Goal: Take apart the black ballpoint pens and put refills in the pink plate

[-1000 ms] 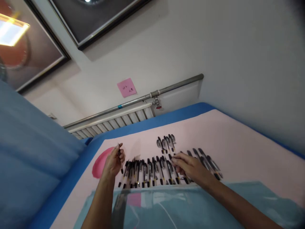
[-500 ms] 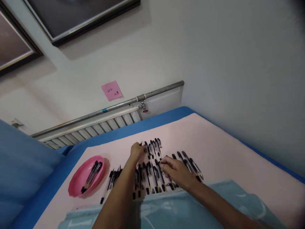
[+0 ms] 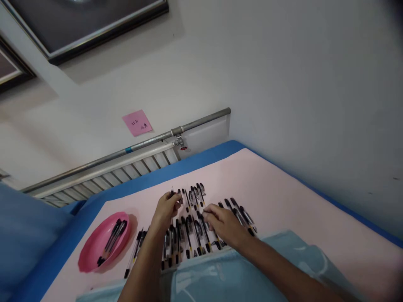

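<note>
My left hand point(image 3: 166, 211) is closed around a black pen point(image 3: 171, 192), whose tip sticks up above the fingers. It hovers beside a short row of pen caps point(image 3: 193, 193) at the far side of the pink mat point(image 3: 283, 197). My right hand point(image 3: 222, 224) rests palm down with curled fingers on a long row of several black pens point(image 3: 189, 235); I cannot make out what the fingers pinch. More pens point(image 3: 241, 214) lie just right of that hand.
A pink dish point(image 3: 91, 256) with a few pens in it sits at the left on the mat. A light blue plastic sheet point(image 3: 239, 277) covers the near edge. Behind the blue table border run a radiator point(image 3: 103, 178) and a pipe, with a pink note point(image 3: 137, 122) on the wall.
The view has swung left, bringing the pink dish into sight. My left hand went from the left end of the row up to the caps and now holds its pen upright there. The right hand stayed on the row.
</note>
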The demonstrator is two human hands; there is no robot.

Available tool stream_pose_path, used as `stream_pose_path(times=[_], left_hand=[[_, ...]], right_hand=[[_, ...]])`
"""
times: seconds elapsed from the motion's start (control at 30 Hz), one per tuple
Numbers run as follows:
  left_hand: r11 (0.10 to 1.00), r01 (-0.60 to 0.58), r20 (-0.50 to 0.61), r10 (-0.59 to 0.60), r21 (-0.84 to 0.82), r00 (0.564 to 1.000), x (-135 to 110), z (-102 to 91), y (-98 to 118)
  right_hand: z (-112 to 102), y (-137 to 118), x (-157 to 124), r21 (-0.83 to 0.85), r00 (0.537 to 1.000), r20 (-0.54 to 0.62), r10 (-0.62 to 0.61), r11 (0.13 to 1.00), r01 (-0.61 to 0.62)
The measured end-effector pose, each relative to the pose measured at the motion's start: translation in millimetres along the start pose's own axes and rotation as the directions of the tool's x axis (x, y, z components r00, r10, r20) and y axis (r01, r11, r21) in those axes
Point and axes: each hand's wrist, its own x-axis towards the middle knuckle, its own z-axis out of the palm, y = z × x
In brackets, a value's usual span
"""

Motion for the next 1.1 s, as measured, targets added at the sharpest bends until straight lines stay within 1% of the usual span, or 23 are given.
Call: stream_pose_path(times=[0.03,0.07,0.1,0.13,0.17,0.23,0.27,0.33,0.4,0.47,0.57,0.63,0.7,0.8,0.87,0.97,1.1], left_hand=[[0.993,-0.017,0.035,0.021,-0.116,0.999,-11.5,3.3,1.5],[0.947,-0.007,0.084,0.037,-0.322,0.996,-22.3,7.7,2.3],[0.877,0.024,0.128,0.043,-0.480,0.991,-31.8,12.7,2.6],[0.798,0.057,0.156,0.047,-0.600,0.987,-40.0,17.9,2.5],[0.721,0.087,0.173,0.047,-0.687,0.984,-46.5,22.8,2.4],[0.629,0.102,0.161,0.038,-0.770,0.986,-55.2,30.7,2.6],[0.597,0.098,0.145,0.031,-0.797,0.989,-57.9,33.4,3.2],[0.549,0.088,0.114,0.012,-0.831,0.993,-61.0,37.3,5.4],[0.530,0.079,0.090,-0.004,-0.844,0.996,-62.6,40.3,7.8],[0.530,0.066,0.070,-0.014,-0.845,0.997,-63.0,42.7,9.1],[0.523,0.040,0.034,-0.022,-0.851,0.999,-58.8,41.2,7.3],[0.490,0.010,-0.003,-0.026,-0.872,1.000,-51.4,33.2,2.6],[0.417,0.011,-0.013,-0.055,-0.909,0.998,-41.7,19.7,-5.2],[0.278,0.088,0.052,-0.134,-0.956,0.990,-28.9,-1.4,-19.5],[0.219,0.111,0.075,-0.164,-0.969,0.984,-24.5,-9.1,-26.9],[0.190,0.118,0.086,-0.171,-0.975,0.981,-22.8,-9.3,-31.1],[0.171,0.135,0.102,-0.190,-0.976,0.977,-23.2,-5.0,-28.9]], right_hand=[[0.3,0.2,0.3,0.013,1.000,-0.015,0.003,1.000,-0.002],[0.9,0.2,0.5,0.031,1.000,-0.017,0.006,1.000,-0.005],[1.9,0.2,0.4,0.052,1.000,-0.011,0.014,0.999,-0.013],[3.2,0.3,0.1,0.075,1.000,0.002,0.025,0.997,-0.025],[4.8,0.4,-0.3,0.098,0.999,0.020,0.037,0.994,-0.039],[8.6,1.0,-1.1,0.147,0.997,0.059,0.055,0.987,-0.063],[10.8,1.5,-1.3,0.171,0.994,0.092,0.067,0.982,-0.082],[15.4,2.7,-1.3,0.214,0.975,0.197,0.104,0.966,-0.146],[20.3,4.0,-0.7,0.242,0.937,0.309,0.160,0.940,-0.241],[24.9,5.1,0.3,0.267,0.908,0.371,0.196,0.914,-0.306],[30.0,5.7,0.9,0.294,0.910,0.363,0.202,0.902,-0.317],[31.2,5.4,0.1,0.257,0.919,0.336,0.206,0.919,-0.300],[30.7,5.1,-1.5,0.191,0.929,0.304,0.213,0.941,-0.278],[28.4,6.1,-3.1,0.121,0.944,0.258,0.205,0.963,-0.242],[27.6,7.6,-2.7,0.087,0.951,0.245,0.191,0.972,-0.217],[28.3,9.7,-1.4,0.026,0.954,0.239,0.183,0.981,-0.195],[29.4,9.5,-1.8,-0.016,0.954,0.228,0.193,0.981,-0.195]])
